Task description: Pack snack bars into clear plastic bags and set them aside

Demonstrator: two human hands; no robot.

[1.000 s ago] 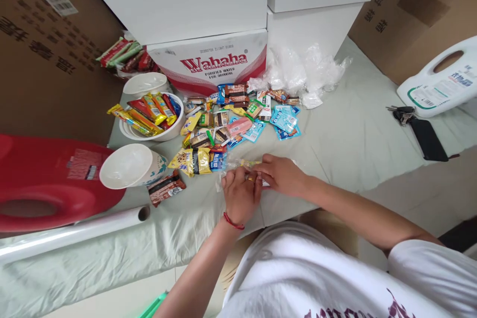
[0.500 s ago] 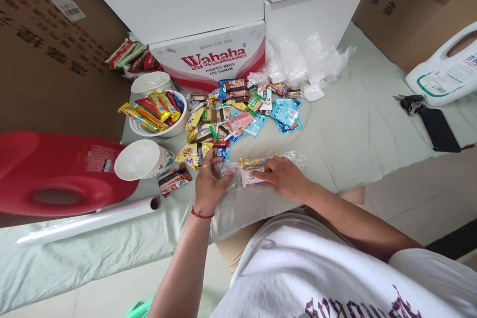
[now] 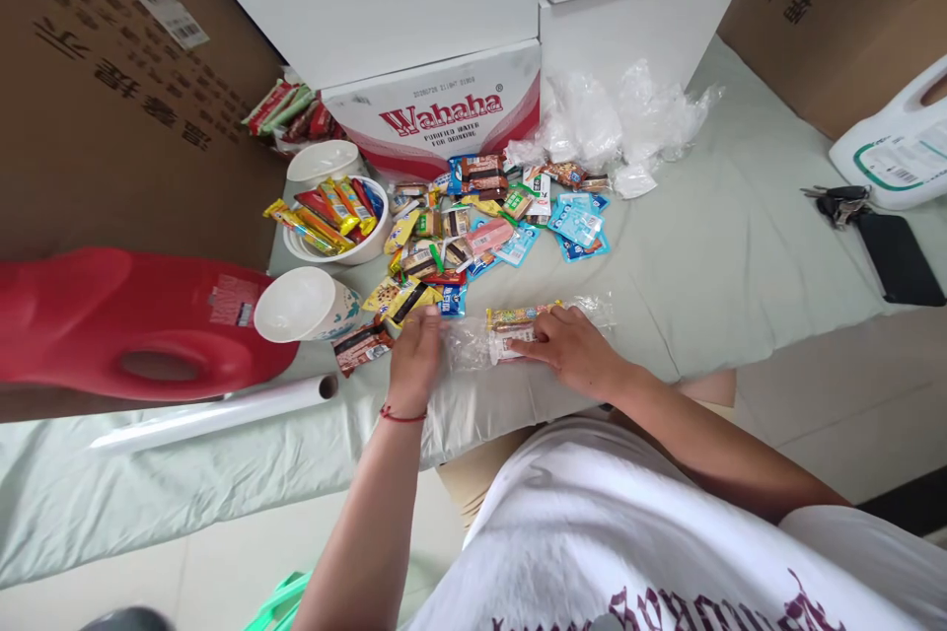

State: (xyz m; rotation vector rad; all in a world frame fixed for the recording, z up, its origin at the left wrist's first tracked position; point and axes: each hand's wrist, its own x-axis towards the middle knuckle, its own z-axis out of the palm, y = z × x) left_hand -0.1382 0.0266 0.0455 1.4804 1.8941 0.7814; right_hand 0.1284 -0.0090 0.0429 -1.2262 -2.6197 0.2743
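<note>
On the cloth in front of me lies a clear plastic bag (image 3: 468,345). A yellow wrapped stick (image 3: 510,317) and a white-and-pink packet (image 3: 503,347) are inside it, side by side. My right hand (image 3: 581,352) rests palm down over the bag's right part, thumb and fingers closed on the packets through the film. At the bag's left end is my left hand (image 3: 415,355), its thumb drawn in against the fingers; what they hold, if anything, is hidden. A brown snack packet (image 3: 362,345) lies just left of it, and a pile of wrapped snacks (image 3: 451,237) spreads beyond.
A white bowl of snack sticks (image 3: 362,251), a paper cup (image 3: 303,306) and a red jug (image 3: 148,320) stand at left, near a film roll (image 3: 222,411). A Wahaha carton (image 3: 444,108) and crumpled plastic bags (image 3: 621,123) are behind. Keys (image 3: 839,204) and a black phone-like item (image 3: 899,256) lie right.
My left hand has shifted left, and its thumb has come off the bag and in beside the fingers. My right hand stays on the packets. The whole view has slid slightly.
</note>
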